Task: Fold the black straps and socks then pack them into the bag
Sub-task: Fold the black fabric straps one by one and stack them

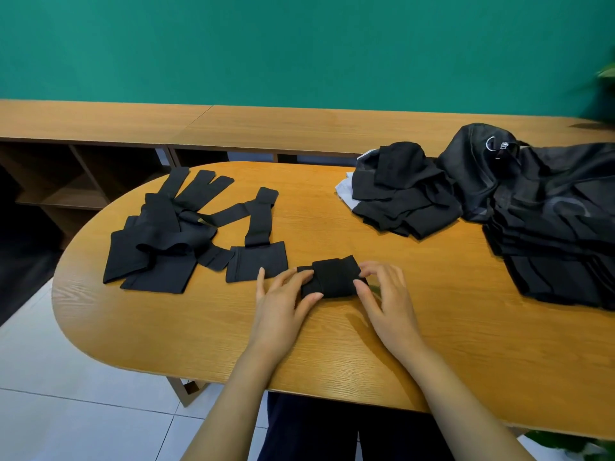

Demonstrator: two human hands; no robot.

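Centrally, near bench (432, 344) edge: folded strap (332, 277), pressed under flat left hand (286, 297), right end pinched by right hand (387, 294), likely to stop unfolding.

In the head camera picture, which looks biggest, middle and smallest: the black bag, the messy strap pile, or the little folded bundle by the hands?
1. black bag, biggest, even cut off by the frame edge.
2. strap pile.
3. folded bundle, smallest, though nearest the camera.
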